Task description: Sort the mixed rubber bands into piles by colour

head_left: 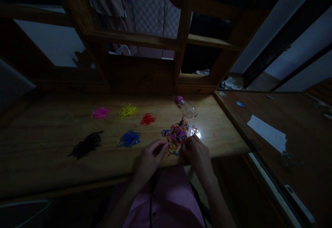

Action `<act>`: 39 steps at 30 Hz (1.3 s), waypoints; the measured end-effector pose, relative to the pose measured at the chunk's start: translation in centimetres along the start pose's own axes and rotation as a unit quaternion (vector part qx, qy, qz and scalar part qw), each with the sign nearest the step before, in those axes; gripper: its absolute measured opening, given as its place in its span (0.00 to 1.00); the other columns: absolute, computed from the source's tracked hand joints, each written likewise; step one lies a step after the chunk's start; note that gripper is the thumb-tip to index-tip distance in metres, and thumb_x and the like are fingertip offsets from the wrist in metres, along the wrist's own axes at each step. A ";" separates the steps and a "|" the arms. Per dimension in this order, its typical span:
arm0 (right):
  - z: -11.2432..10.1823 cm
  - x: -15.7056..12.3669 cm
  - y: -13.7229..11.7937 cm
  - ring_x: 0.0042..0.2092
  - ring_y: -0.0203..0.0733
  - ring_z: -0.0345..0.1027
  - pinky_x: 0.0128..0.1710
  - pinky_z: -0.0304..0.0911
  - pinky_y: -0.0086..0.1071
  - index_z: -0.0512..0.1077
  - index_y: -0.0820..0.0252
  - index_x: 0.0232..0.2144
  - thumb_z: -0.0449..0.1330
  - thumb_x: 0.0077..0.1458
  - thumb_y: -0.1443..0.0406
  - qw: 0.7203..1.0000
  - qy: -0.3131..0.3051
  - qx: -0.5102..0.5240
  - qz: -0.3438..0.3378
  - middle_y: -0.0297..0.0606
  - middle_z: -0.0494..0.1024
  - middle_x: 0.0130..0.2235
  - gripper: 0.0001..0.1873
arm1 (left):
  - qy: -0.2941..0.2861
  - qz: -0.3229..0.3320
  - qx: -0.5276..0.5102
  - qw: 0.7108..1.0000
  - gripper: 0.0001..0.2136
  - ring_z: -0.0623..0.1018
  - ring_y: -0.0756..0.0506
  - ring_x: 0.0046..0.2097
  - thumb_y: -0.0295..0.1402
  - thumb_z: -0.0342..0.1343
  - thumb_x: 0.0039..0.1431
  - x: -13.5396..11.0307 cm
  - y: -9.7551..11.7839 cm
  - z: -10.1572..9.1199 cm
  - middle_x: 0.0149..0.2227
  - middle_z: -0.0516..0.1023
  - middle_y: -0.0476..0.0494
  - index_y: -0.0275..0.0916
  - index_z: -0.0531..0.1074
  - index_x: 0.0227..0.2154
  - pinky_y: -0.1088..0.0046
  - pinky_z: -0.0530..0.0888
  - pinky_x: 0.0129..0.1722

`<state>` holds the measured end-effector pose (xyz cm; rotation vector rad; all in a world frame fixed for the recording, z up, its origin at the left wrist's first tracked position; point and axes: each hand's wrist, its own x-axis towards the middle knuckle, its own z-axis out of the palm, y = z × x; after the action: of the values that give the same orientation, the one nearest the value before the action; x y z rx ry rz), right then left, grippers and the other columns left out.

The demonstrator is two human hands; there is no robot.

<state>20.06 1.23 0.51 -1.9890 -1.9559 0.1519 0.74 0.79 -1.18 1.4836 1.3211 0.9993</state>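
A mixed heap of small colourful rubber bands (pixel 178 131) lies on the wooden desk between my hands. At its lower left edge is my left hand (pixel 151 157), thumb and index finger brought together; whatever may be in the pinch is too small to make out. My right hand (pixel 197 152) touches the heap's right side with its fingers curled together, their tips hidden. Sorted by colour, a blue pile (pixel 129 138), a red pile (pixel 148 119), a yellow pile (pixel 128 110), a pink pile (pixel 100 113) and a black pile (pixel 86 145) are spread to the left.
Behind the heap a clear bottle with a purple cap (pixel 187 108) lies on its side. A few loose bands (pixel 194 130) sit right of the heap. Wooden shelving (pixel 142 41) rises at the desk's back. White paper (pixel 268 131) rests on the brown surface at right.
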 end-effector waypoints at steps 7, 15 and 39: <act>-1.0 0.4 1.8 0.31 0.37 0.69 0.32 0.61 0.29 0.71 0.59 0.29 0.61 0.54 0.65 0.990 0.033 0.135 -0.017 0.36 0.74 0.33 0.03 | 0.005 0.020 0.012 1.000 0.10 0.79 0.46 0.40 0.40 0.53 0.64 0.0 0.1 -0.1 0.38 0.80 0.48 0.42 0.76 0.36 0.75 0.73 0.41; -0.9 0.7 0.8 0.36 0.39 0.71 0.35 0.63 0.30 0.75 0.56 0.37 0.56 0.60 0.65 0.992 0.005 0.102 -0.071 0.39 0.75 0.41 0.07 | -0.002 0.030 0.002 1.000 0.10 0.79 0.46 0.41 0.40 0.53 0.64 0.0 0.1 0.0 0.39 0.80 0.48 0.42 0.76 0.37 0.75 0.73 0.41; -1.8 3.5 0.7 0.35 0.42 0.71 0.31 0.56 0.31 0.71 0.60 0.34 0.57 0.56 0.65 0.986 -0.105 -0.082 -0.104 0.41 0.76 0.37 0.04 | 0.014 0.034 -0.004 0.999 0.11 0.79 0.46 0.37 0.40 0.53 0.63 0.0 0.3 0.0 0.36 0.81 0.47 0.41 0.77 0.36 0.76 0.73 0.36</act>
<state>21.44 4.36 2.59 -1.9180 -2.3663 0.1583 0.84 0.80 -0.95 1.5222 1.2923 1.0698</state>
